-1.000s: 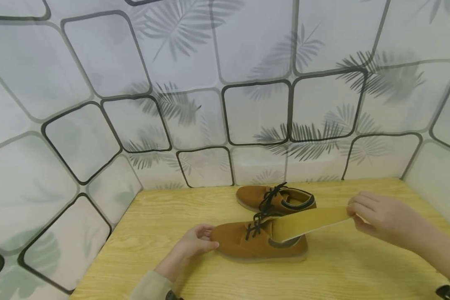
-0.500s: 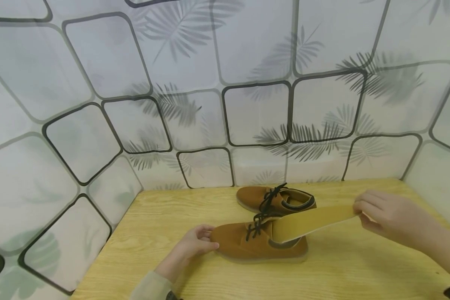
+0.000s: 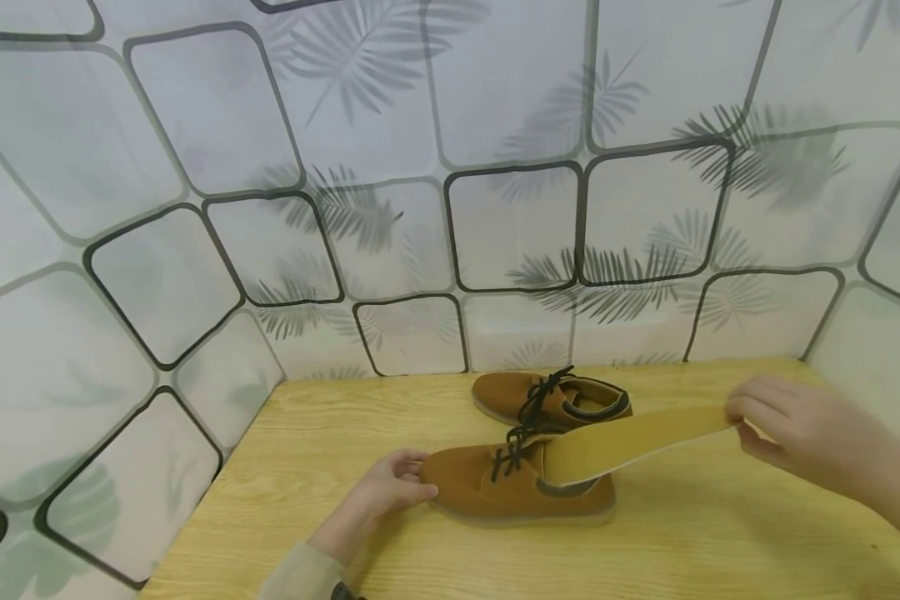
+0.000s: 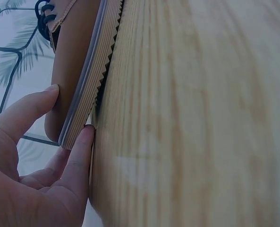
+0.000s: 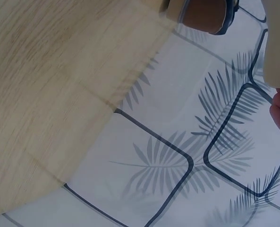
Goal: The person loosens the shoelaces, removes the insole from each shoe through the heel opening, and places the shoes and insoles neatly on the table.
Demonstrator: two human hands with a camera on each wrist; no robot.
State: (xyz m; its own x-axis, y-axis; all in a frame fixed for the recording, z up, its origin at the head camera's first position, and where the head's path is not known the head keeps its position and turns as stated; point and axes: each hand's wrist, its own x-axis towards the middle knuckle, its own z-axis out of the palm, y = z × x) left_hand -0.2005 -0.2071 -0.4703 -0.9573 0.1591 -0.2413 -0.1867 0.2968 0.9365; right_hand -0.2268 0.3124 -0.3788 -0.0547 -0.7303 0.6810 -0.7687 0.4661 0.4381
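A brown lace-up shoe [image 3: 461, 483] stands on the table with its toe to the left. My left hand [image 3: 390, 486] grips the toe; in the left wrist view the thumb [image 4: 50, 97] presses the upper while a fingertip meets the ridged sole [image 4: 88, 80]. A yellow insole [image 3: 645, 437] slants up out of the shoe's opening, its front end inside around the tongue and partly hidden. At the raised heel end, my right hand [image 3: 802, 429] pinches the insole between thumb and fingers. Only the edge of that hand shows in the right wrist view, beside the pale insole [image 5: 275, 42].
Behind the first shoe lies its mate, another brown shoe [image 3: 502, 393] with black laces, near the back edge of the wood-grain table [image 3: 330, 417]. A patterned leaf-print curtain [image 3: 517, 225] rises directly behind the table and along both sides.
My right hand has moved to the right with the insole's heel end, drawing more of the insole out of the shoe. The left hand and both shoes have stayed in place.
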